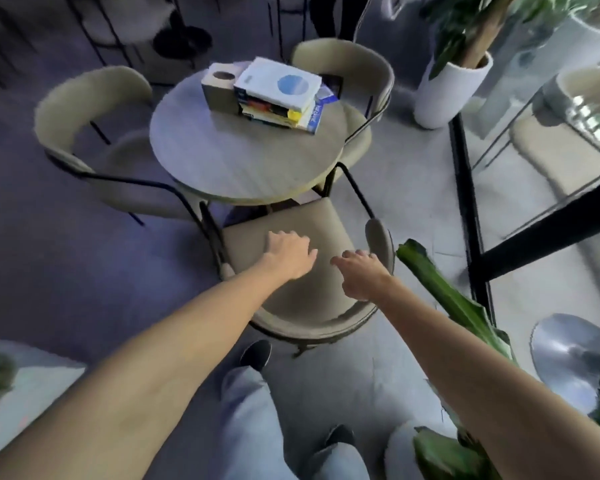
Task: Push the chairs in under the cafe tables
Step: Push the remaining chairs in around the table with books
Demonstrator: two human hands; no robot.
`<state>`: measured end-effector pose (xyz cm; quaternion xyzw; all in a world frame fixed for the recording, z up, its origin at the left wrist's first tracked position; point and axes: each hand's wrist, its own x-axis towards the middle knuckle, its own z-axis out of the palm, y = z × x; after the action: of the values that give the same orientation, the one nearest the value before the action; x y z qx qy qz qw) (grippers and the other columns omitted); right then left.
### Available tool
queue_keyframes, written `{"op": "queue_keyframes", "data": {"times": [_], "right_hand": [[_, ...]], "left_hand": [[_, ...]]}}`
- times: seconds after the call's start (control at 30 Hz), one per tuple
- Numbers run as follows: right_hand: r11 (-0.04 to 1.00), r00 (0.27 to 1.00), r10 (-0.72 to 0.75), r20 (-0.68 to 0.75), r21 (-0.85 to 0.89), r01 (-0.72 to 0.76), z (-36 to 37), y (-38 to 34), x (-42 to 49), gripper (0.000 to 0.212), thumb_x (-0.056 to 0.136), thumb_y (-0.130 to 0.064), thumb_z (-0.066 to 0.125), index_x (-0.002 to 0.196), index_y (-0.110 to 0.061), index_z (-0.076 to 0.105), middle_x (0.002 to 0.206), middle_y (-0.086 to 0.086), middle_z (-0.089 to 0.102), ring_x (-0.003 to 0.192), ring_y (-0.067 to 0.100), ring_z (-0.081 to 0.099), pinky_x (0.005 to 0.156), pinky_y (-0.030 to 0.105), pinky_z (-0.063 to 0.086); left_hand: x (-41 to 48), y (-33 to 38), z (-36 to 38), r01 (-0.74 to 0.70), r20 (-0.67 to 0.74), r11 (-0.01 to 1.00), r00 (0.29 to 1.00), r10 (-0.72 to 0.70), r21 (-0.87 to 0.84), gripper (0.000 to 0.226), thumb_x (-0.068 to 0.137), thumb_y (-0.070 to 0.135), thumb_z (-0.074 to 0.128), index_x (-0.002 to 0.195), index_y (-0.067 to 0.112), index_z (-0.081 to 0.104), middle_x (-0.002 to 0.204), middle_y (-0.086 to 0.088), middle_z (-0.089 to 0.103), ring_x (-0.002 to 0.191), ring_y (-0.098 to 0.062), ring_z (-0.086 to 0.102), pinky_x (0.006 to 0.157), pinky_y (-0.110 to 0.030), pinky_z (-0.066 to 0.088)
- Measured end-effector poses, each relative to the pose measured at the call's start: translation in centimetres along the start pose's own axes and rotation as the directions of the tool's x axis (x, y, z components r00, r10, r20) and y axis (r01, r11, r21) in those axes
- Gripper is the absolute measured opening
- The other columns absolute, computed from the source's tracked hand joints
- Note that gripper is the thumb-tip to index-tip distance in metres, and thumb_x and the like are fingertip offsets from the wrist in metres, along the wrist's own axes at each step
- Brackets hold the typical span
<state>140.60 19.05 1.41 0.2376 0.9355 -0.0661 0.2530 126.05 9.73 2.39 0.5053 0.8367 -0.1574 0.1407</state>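
Hands (290, 251) (359, 273) loose, gripping nothing, over chair (291, 223); we should grab backrest, shove straight under surface (222, 157).

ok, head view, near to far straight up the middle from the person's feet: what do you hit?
Dark shoe → near chair's curved backrest → hands, left and right, over its seat → round table → stack of books → far chair's backrest.

I see a grey, smooth floor (406, 174). A white planter (444, 88) with a plant stands beside a black-framed glass partition (471, 220). A round metal base (568, 358) sits lower right; dark, blurred stands, possibly stools, occupy the upper left.
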Motion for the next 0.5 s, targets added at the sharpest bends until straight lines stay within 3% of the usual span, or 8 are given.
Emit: {"op": "queue_keyframes", "data": {"times": [0.33,0.5], "right_hand": [[0.987,0.987,-0.115,0.109,-0.099,0.126,8.3,1.8,-2.5,0.058,0.086,-0.010,0.058,0.142,-0.023,0.045,0.135,0.008,0.053,0.126,0.031,0.048,0.103,0.046,0.042],[0.962,0.982,-0.153,0.113,-0.212,0.174,10.9,1.7,-2.3,0.052,0.087,-0.015,0.058,0.137,-0.024,0.050,0.132,0.005,0.058,0.124,0.028,0.049,0.103,0.047,0.037]], "left_hand": [[-6.9,5.8,7.5,0.132,0.088,0.991,0.988,-0.129,-0.023,0.045,0.101,0.046,0.036,0.129,0.017,0.056,0.126,-0.012,0.057,0.115,-0.032,0.054,0.093,-0.041,0.038],[-8.6,6.5,12.4,0.099,0.142,0.993,0.986,-0.089,-0.066,0.053,0.099,0.054,0.034,0.132,0.019,0.056,0.130,-0.011,0.057,0.119,-0.031,0.052,0.100,-0.044,0.038]]}}
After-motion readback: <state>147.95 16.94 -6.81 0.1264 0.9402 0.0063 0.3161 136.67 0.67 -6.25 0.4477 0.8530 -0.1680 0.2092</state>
